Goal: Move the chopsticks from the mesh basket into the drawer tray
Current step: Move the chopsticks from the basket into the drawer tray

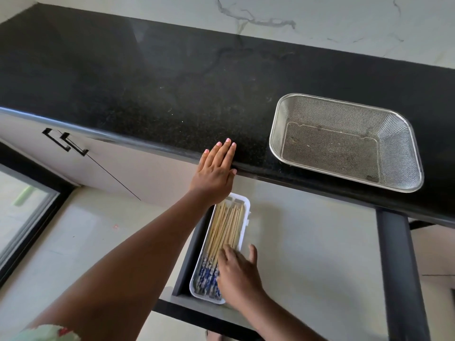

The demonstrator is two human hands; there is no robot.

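Observation:
Several wooden chopsticks with blue-and-white patterned ends lie side by side in a white tray at the left end of an open drawer. My right hand hovers over the tray's near right side, fingers spread, touching or just above the chopsticks; it is blurred. My left hand rests flat, fingers together, on the front edge of the black countertop, above the tray. The metal mesh basket sits on the counter to the right, with nothing in it.
The drawer has a pale floor and dark frame on its right side. Closed cabinet doors with black handles are at left under the counter. A white marbled wall backs the counter. The pale floor lies at lower left.

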